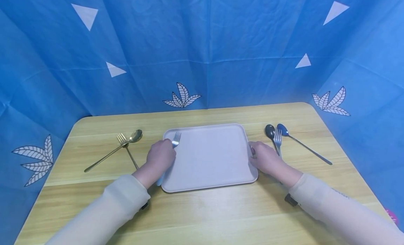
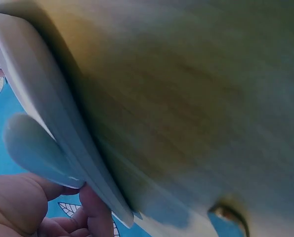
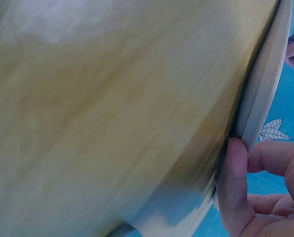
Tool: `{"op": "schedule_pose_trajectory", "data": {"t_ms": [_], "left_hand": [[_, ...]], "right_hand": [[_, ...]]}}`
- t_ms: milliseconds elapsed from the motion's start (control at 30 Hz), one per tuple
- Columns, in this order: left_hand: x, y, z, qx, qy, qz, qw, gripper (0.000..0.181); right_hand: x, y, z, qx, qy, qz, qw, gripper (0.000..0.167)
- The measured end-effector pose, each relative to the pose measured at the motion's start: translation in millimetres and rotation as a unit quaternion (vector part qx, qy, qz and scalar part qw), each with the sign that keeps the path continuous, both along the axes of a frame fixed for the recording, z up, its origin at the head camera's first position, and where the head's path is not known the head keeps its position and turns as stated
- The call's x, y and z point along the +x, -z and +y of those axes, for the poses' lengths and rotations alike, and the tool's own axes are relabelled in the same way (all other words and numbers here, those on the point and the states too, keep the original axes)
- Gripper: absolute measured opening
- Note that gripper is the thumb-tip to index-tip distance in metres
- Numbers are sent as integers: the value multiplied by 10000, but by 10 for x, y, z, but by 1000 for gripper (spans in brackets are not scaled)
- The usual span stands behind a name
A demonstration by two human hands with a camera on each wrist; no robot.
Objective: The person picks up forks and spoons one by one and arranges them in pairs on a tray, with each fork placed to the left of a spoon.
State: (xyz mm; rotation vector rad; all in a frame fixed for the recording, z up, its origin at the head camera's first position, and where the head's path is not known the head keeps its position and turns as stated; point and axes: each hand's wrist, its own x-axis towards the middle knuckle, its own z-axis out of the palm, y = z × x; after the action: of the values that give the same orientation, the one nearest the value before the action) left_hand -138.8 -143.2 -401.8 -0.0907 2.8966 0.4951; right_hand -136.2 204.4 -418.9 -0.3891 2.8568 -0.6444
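A pale, rounded rectangular tray (image 1: 211, 157) lies on the wooden table. At its left side, my left hand (image 1: 160, 155) grips a fork (image 1: 176, 139) whose tines stick out past the knuckles over the tray. The fork's light blue handle (image 2: 38, 148) comes out below, close along the tray's wall (image 2: 48, 84) in the left wrist view. My right hand (image 1: 263, 157) pinches the tray's right edge. Finger and thumb meet at the rim (image 3: 258, 98) in the right wrist view, the right hand (image 3: 270, 197) itself at lower right.
Left of the tray, a gold spoon (image 1: 135, 136) crosses a gold fork (image 1: 122, 139). On the right lie a black spoon (image 1: 270, 131), a silver fork (image 1: 277, 137) and a blue spoon (image 1: 306, 146). A blue curtain (image 1: 221, 45) hangs behind the table (image 1: 221, 217).
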Motion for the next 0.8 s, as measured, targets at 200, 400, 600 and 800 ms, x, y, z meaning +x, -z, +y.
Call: {"op": "schedule_pose_trajectory", "data": {"t_ms": [200,400,600,800], "left_hand": [[-22,36,40,-5,-85,-88,9999,14],[-26,59,49,7,-64,-32,10000,13],[-22,64,58,-58,-43,-45,10000,15],[-25,79,42,-32,-24,-46,10000,18]], "right_hand": [[2,6,1,26,11,23,10000,56],[0,12,-6,14,-10,10,10000,53],[-5,20,-3,5,-18,62,10000,50],[-8,37,1,1,-18,80,10000,52]]}}
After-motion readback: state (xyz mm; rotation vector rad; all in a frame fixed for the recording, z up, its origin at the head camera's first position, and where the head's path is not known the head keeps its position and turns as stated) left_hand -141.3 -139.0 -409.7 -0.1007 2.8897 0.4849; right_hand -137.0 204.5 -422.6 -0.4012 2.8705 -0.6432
